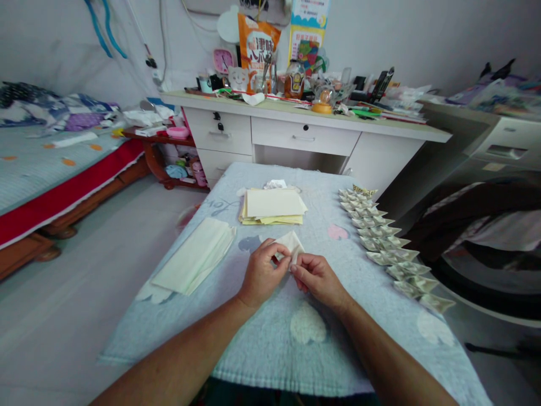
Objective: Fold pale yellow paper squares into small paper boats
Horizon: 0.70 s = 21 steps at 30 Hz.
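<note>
A small, cream-white, partly folded piece of paper is held just above the near middle of the surface, which is covered with a pale blue patterned cloth. The left hand pinches the paper's left and lower part between thumb and fingers. The right hand is closed on its lower right edge, thumb against forefinger, so the two sets of fingertips nearly meet. The exact fold between them is too small and too covered to make out.

Along the right side of the surface runs a long row of pointed, boat-like folded paper pieces, greyish cream with darker marks, set close together and overlapping; these look finished. The piece in the hands is flatter and lacks their pointed form, so its folding seems only part done.

Much flat paper appears unworked: a long, pale greenish-white stack of sheets lies slantwise to the left of the hands, and a squarish stack of cream and yellow sheets lies beyond them, with a crumpled white scrap just behind it. Judging by those stacks, a good deal of paper is left, though the sheets cannot be counted.
</note>
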{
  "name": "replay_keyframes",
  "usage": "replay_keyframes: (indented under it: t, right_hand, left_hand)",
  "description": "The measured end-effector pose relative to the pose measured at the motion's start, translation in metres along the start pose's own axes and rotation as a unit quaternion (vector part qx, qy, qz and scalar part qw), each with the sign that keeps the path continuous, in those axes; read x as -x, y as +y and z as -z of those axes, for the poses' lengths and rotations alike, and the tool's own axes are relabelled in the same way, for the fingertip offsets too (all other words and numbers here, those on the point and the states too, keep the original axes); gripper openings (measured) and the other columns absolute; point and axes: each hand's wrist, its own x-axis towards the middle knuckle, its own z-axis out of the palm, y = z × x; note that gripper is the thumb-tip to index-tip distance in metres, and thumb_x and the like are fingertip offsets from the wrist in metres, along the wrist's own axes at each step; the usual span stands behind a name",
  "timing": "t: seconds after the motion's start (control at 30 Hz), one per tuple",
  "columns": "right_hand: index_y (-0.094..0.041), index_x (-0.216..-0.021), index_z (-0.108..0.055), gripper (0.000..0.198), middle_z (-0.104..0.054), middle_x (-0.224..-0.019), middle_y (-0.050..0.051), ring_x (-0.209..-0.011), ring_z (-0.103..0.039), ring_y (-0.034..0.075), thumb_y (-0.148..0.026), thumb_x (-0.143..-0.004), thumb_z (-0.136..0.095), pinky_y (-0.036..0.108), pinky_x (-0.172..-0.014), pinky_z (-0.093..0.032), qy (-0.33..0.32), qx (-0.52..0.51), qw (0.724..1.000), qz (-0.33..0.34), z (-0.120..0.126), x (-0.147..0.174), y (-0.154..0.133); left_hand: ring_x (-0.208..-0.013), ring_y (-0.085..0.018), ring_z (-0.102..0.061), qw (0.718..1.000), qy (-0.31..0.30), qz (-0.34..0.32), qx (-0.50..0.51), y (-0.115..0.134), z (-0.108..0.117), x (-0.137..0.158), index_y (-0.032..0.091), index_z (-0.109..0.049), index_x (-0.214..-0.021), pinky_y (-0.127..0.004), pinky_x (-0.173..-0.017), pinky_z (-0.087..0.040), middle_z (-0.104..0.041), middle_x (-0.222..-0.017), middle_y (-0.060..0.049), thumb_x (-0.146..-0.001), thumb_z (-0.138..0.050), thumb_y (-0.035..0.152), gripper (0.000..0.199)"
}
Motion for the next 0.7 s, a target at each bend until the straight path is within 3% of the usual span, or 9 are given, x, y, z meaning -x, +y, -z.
replay_keyframes:
  t: [0.13,0.3,0.43,0.53,0.6,0.7]
  right_hand:
    - [-0.017,-0.064,-0.050,0.038,-0.048,-0.050,-0.005,-0.042,-0.038,0.007,-0.049,-0.083,-0.060,0.020,-0.043,-0.029,-0.006,-0.016,1.000,-0.001,0.001,0.001,-0.001]
    - [-0.015,-0.085,-0.061,0.031,-0.048,-0.050,-0.005,-0.042,-0.038,0.007,-0.046,-0.082,-0.061,0.021,-0.044,-0.030,-0.014,-0.051,0.999,-0.002,0.004,0.005,0.000]
    - [-0.017,-0.077,-0.056,0.025,-0.043,-0.054,-0.006,-0.046,-0.035,0.007,-0.041,-0.082,-0.061,0.021,-0.045,-0.028,0.129,-0.028,0.990,0.049,0.010,0.001,0.004]
    - [-0.019,-0.090,-0.053,0.026,-0.050,-0.072,-0.003,-0.062,-0.045,0.010,-0.038,-0.077,-0.067,0.020,-0.054,-0.036,0.217,0.004,0.972,0.089,0.013,-0.005,0.005]
    - [-0.020,-0.098,-0.052,0.034,-0.053,-0.081,-0.001,-0.071,-0.049,0.012,-0.038,-0.075,-0.069,0.021,-0.058,-0.039,0.200,-0.001,0.976,0.081,0.012,-0.008,0.006]
    - [-0.020,-0.095,-0.052,0.033,-0.056,-0.080,-0.001,-0.065,-0.048,0.011,-0.041,-0.075,-0.068,0.021,-0.056,-0.038,0.129,-0.053,0.989,0.046,0.008,-0.010,0.008]
  left_hand:
    - [-0.076,-0.013,-0.057,1.000,-0.015,0.004,0.019,0.000,0.002,0.000,0.019,-0.063,-0.082,-0.022,-0.068,-0.046,-0.058,-0.081,-0.001,-0.081,-0.055,0.013,0.011]
    - [-0.077,-0.014,-0.057,0.994,-0.036,0.032,0.096,0.000,0.007,0.001,0.018,-0.066,-0.097,-0.025,-0.073,-0.046,-0.058,-0.084,-0.002,-0.091,-0.046,0.026,0.022]
    - [-0.077,-0.015,-0.058,0.981,-0.049,0.054,0.178,-0.001,0.009,0.001,0.016,-0.064,-0.100,-0.025,-0.069,-0.048,-0.058,-0.092,-0.005,-0.087,-0.053,0.043,0.032]
    - [-0.078,-0.015,-0.059,0.980,-0.057,0.067,0.179,-0.002,0.006,0.002,0.017,-0.061,-0.098,-0.024,-0.068,-0.049,-0.059,-0.095,-0.004,-0.075,-0.069,0.040,0.033]
    - [-0.077,-0.014,-0.059,0.984,-0.059,0.071,0.151,-0.002,0.003,0.002,0.017,-0.061,-0.094,-0.024,-0.069,-0.049,-0.060,-0.092,-0.003,-0.072,-0.072,0.033,0.029]
    - [-0.075,-0.013,-0.059,0.987,-0.063,0.069,0.128,-0.003,-0.002,0.002,0.017,-0.061,-0.090,-0.023,-0.067,-0.048,-0.061,-0.088,-0.003,-0.076,-0.065,0.025,0.016]
